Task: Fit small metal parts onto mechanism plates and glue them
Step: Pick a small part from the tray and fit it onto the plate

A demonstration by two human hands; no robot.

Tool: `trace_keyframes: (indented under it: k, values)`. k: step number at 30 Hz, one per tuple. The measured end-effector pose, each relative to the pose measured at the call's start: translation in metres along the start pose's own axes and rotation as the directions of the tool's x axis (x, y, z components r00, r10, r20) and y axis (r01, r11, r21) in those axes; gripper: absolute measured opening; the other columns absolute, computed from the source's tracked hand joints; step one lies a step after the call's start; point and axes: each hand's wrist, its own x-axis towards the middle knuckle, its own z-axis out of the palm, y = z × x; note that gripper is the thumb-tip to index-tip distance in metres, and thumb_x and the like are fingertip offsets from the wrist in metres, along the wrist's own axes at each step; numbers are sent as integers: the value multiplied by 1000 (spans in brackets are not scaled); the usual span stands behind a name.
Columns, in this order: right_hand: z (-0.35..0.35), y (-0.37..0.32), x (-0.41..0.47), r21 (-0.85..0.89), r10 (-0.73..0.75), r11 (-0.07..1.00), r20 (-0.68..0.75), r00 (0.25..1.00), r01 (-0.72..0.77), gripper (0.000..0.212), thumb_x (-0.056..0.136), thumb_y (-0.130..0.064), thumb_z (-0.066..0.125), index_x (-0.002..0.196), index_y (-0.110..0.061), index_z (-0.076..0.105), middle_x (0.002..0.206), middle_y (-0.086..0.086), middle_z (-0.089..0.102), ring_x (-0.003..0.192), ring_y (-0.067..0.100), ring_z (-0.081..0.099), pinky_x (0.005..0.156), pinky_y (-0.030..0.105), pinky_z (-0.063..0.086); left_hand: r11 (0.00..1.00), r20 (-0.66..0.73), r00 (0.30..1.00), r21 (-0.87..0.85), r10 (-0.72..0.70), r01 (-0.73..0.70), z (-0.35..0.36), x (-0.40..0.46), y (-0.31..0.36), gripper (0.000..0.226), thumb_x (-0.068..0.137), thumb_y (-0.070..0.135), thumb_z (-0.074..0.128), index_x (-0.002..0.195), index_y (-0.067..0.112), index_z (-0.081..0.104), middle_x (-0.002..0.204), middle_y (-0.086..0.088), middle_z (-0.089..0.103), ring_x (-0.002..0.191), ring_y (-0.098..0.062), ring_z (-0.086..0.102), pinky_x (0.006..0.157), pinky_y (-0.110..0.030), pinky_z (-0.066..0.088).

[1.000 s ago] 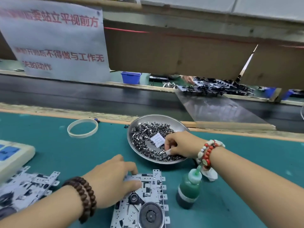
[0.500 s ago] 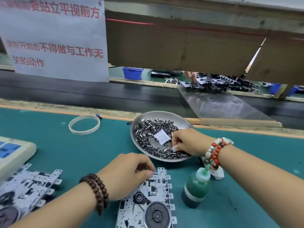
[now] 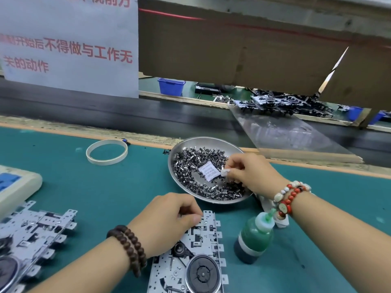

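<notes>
1. Steel parts, small and dark, fill the round metal dish [image 3: 237,145]; the right hand [image 3: 249,173] reaches into it with thumb and fingertips [image 3: 225,172] drawn together over the small metal parts [image 3: 190,163], though whether a part is caught between them I cannot tell.
2. Just beside those fingertips, a white paper sachet [image 3: 209,172] lies on the heap; its print is too small to read.
3. The left hand [image 3: 167,223] rests curled on the top end of the mechanism plate [image 3: 203,246], its thumb pressed against the bent fingers at the plate's edge; what they pinch, if anything, is hidden.
4. That plate lies flat on the green bench mat [image 3: 105,197], with a round black wheel [image 3: 202,273] at its near end.
5. A green glue bottle [image 3: 255,237] stands upright just right of the plate, below the right wrist with its red-and-white bead bracelets [image 3: 289,196]. Brown beads [image 3: 129,248] circle the left wrist.
6. More plates [image 3: 31,235] are stacked at far left, near a beige device [image 3: 19,187].
7. A white ring [image 3: 106,152] lies on the mat left of the dish.
8. On the hanging white sign [image 3: 69,43], red characters read "不得做与工作无关的动作".
</notes>
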Motion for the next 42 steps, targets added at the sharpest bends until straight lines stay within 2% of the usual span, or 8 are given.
trace_keyframes:
  k: [6,12,16,19,22,27,35,42]
  values:
    - [-23,-12,-17,602,182,791,-60,982,-109,13,87,-2,61,77,-10,64,69,6,65,58,8,61,55,13,53,1000,-16,1000,-7,-6,6,-1,-6,-2,19,87,33,58,68,34,59,57,20,55,58,11,48,55,-6,36]
    - [-51,-35,-45,743,193,665,-77,978,-73,10,86,-2,59,81,-9,64,75,6,68,60,3,64,57,15,54,1000,-26,1000,6,-17,18,-3,-10,0,19,88,33,58,69,33,59,58,17,56,55,9,48,53,-5,36]
    - [-70,-61,-83,840,79,543,-72,994,17,6,68,-16,66,71,-15,71,74,4,71,64,7,67,56,16,53,1000,-31,999,2,-26,26,-6,-17,-1,17,87,33,59,70,32,61,63,16,61,58,5,49,54,-6,37]
    - [-67,-85,-115,827,-36,552,-99,994,102,11,57,-22,74,68,-23,74,70,0,70,62,5,66,55,15,52,999,-26,999,25,-21,21,-8,-19,-3,17,87,34,59,69,32,61,63,16,61,60,5,50,54,-6,37]
    - [-40,-105,-133,808,-117,580,-50,992,109,21,63,-9,75,74,-27,72,70,0,70,61,6,66,55,16,51,999,-21,999,36,-27,28,-10,-21,-4,19,86,32,60,68,33,60,64,16,61,63,3,52,55,-8,36]
    - [19,-108,-129,787,27,613,71,997,-72,22,80,-2,68,71,-22,62,64,1,63,58,7,63,53,19,50,998,-27,999,47,-28,29,-17,-29,-10,18,86,32,61,68,33,61,66,14,62,66,1,53,58,-12,35]
    - [56,-94,-108,741,205,652,36,978,-164,14,85,0,60,77,-11,60,60,2,66,56,5,62,51,16,49,999,-72,997,29,-23,26,-19,-35,-13,17,87,36,57,70,36,59,62,15,56,57,4,46,53,-8,33]
    - [64,-86,-109,775,204,616,16,979,-140,21,86,2,58,73,-14,64,62,-1,65,57,3,59,47,14,45,995,-157,983,41,94,-89,-19,-41,-9,8,85,45,47,84,39,53,92,20,46,97,0,40,80,-13,28]
